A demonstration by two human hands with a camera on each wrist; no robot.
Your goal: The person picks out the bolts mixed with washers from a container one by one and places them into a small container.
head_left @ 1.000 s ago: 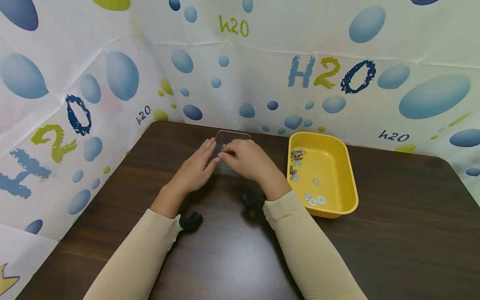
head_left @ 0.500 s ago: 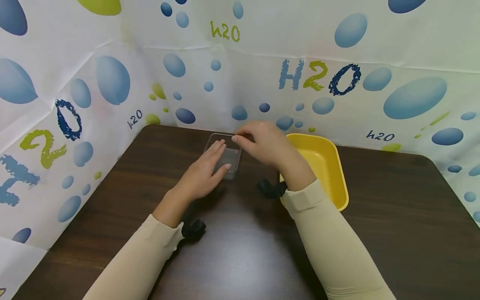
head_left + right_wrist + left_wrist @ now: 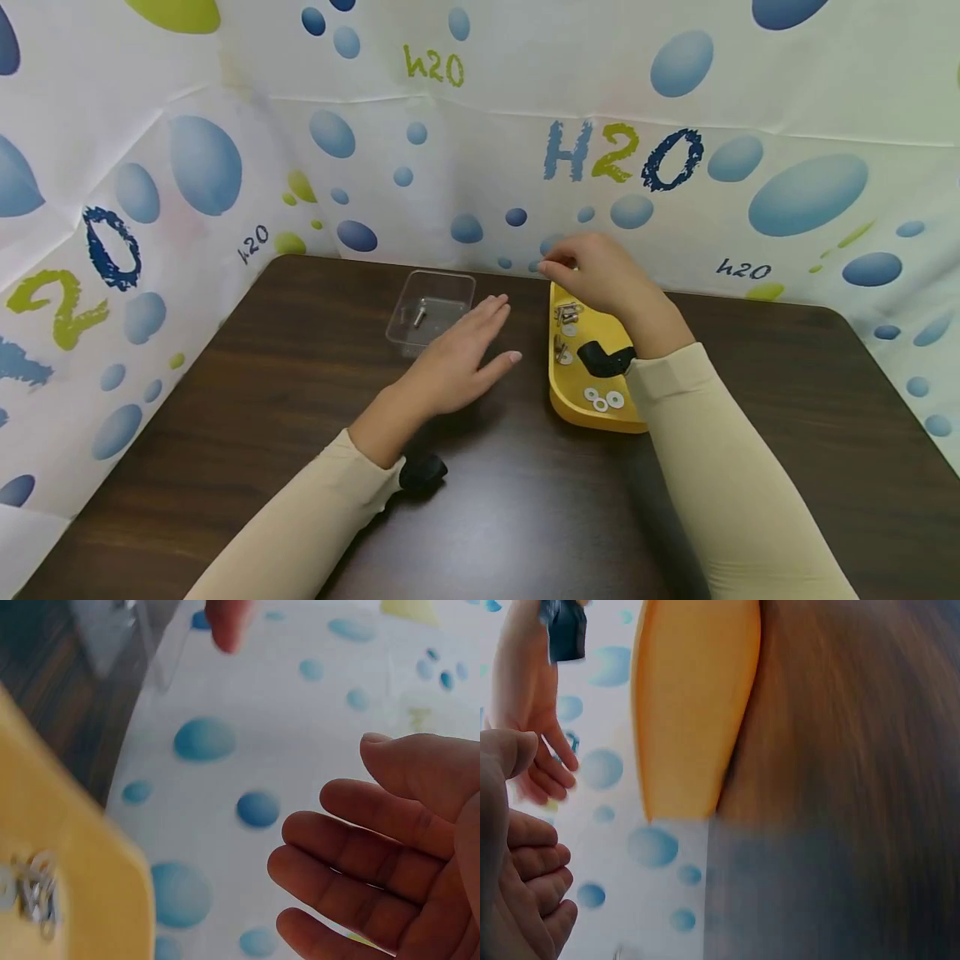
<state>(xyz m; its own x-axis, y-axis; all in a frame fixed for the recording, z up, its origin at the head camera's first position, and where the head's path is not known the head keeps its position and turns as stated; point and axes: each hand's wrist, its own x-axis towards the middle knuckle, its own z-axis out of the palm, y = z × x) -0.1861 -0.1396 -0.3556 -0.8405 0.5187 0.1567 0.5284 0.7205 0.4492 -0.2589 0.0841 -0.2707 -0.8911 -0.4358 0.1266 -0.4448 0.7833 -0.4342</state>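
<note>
A clear plastic box (image 3: 446,287) stands toward the back of the table with one metal bolt (image 3: 420,315) lying in it. My left hand (image 3: 457,358) hovers just right of the box's near corner, fingers extended and thumb spread, holding nothing. Over the far left part of the yellow tray (image 3: 557,392) is my right hand (image 3: 603,275). The right wrist view shows that hand (image 3: 382,855) with loosely bent fingers and nothing in the palm. Inside the tray lie several bolts (image 3: 567,314) and flat washers (image 3: 614,399); my right wrist and forearm hide part of it.
The dark wooden table (image 3: 510,517) reaches to a white printed curtain (image 3: 495,150) behind the box and tray. Black wrist cameras (image 3: 423,472) sit under both sleeves. Box and tray stand apart with a strip of table between them.
Both hands were together over the clear box. My right hand has risen and moved right to the yellow tray; the left has drawn off rightward, uncovering the bolt. The view has shifted slightly.
</note>
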